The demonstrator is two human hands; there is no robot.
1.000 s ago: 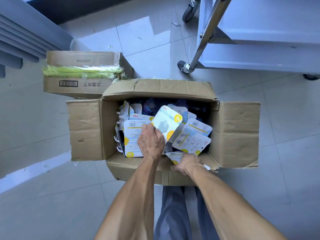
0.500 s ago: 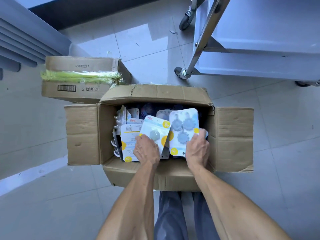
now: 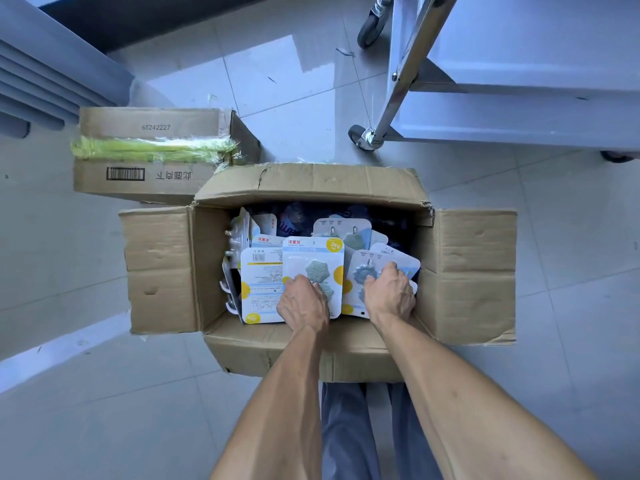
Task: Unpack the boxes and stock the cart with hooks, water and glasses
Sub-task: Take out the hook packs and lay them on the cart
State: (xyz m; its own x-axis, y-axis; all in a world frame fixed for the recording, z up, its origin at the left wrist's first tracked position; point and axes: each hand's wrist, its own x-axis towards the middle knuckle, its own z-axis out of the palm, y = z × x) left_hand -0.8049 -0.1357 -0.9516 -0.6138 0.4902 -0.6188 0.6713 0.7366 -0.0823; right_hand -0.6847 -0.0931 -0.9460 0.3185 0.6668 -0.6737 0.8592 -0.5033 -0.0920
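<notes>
a: two hands are down in the open cardboard box (image 3: 159, 271) on the tiled floor (image 3: 571, 271). the left hand (image 3: 303, 306) has its fingers curled over the lower edge of a hook pack (image 3: 313, 265), a card with a red label, a yellow "3kg" badge and grey-green star-shaped hooks, standing upright and facing up.

b: and the other hand?

a: the right hand (image 3: 389, 296) grips a second hook pack (image 3: 360, 275) just beside the first, its fingers bent over the card's face; that one carries round blue-grey hooks. both packs sit inside the box, toward its near wall.

b: what else is in there?

a: more hook packs: one with its printed back and barcode showing (image 3: 259, 282) just left of the left hand's pack, another (image 3: 341, 230) behind with two hooks, and some standing on edge against the left wall (image 3: 237, 237). dark items lie at the far end, too shadowed to tell.

b: anything around it?

a: all four flaps are folded out. a second cardboard box (image 3: 152, 174), taped shut with yellow-green tape, sits on the floor at the far left, touching the far flap's corner. the cart (image 3: 519, 112) stands at the far right, with a chrome leg and caster (image 3: 360, 138) near the box.
</notes>
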